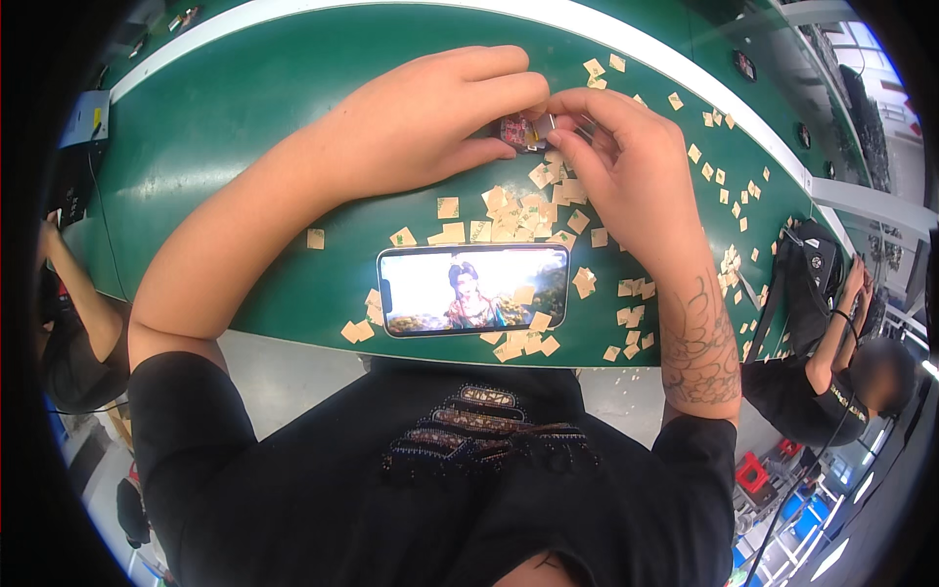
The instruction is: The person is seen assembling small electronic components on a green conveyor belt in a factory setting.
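Note:
At the far middle of the green table (264, 210), my left hand (445, 117) closes its thumb and fingers round a small dark part with pinkish and yellow patches (516, 131). The part's far side is hidden by my fingers. From the right, my right hand (626, 147) pinches a small silvery flat piece (546, 125) against the part's right end. Whether the two are joined, I cannot tell. Just nearer than my hands lies a loose heap of small square tan paper pieces (514, 215), some with green print.
A phone (474, 290) lies face up near the table's front edge, its screen lit, with tan squares on it. More squares scatter rightward. A black bag (807, 279) sits at the right. People sit at both sides: an arm (86, 293) left, a person (822, 391) right.

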Motion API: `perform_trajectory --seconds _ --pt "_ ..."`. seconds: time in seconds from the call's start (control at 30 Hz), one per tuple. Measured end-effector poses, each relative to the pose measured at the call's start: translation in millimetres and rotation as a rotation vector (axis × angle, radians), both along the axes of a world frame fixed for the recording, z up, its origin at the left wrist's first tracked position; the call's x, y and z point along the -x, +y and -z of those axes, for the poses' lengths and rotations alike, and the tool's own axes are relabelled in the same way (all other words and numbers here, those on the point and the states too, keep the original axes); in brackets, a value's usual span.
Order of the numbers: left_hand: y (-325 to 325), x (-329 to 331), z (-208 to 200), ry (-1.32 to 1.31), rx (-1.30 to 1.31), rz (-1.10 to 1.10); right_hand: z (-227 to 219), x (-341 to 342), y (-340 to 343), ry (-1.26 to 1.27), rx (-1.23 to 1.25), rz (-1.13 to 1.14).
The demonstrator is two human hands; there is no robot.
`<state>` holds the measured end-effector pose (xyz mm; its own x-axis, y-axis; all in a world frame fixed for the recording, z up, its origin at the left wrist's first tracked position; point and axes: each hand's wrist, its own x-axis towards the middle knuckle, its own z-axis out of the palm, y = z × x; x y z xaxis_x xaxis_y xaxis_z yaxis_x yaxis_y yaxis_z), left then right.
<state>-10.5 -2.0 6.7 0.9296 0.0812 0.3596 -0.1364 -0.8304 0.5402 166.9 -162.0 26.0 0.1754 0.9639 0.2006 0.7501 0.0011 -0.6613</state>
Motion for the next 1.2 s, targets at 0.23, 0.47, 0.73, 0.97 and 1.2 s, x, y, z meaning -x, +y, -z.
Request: perform_trajectory --seconds 0.23,0.47,0.73,0.97,1.2 --pt "0 -1 2 -0.042 0.000 -0.002 7 -1 -1 0.071 0.029 0.041" --pt "-1 -1 4 -0.063 -0.012 -0.007 9 3 0 0.040 0.016 0.069" --pt "-3 -2 1 -0.060 0.003 0.001 8 11 3 -0.041 -0.005 0.100" --pt "-5 -1 0 -0.049 0.017 -0.014 12 4 -1 0.086 -0.040 0.074" --pt "-4 0 0 -0.013 0.044 -0.011 6 1 4 -0.049 -0.054 -0.054"
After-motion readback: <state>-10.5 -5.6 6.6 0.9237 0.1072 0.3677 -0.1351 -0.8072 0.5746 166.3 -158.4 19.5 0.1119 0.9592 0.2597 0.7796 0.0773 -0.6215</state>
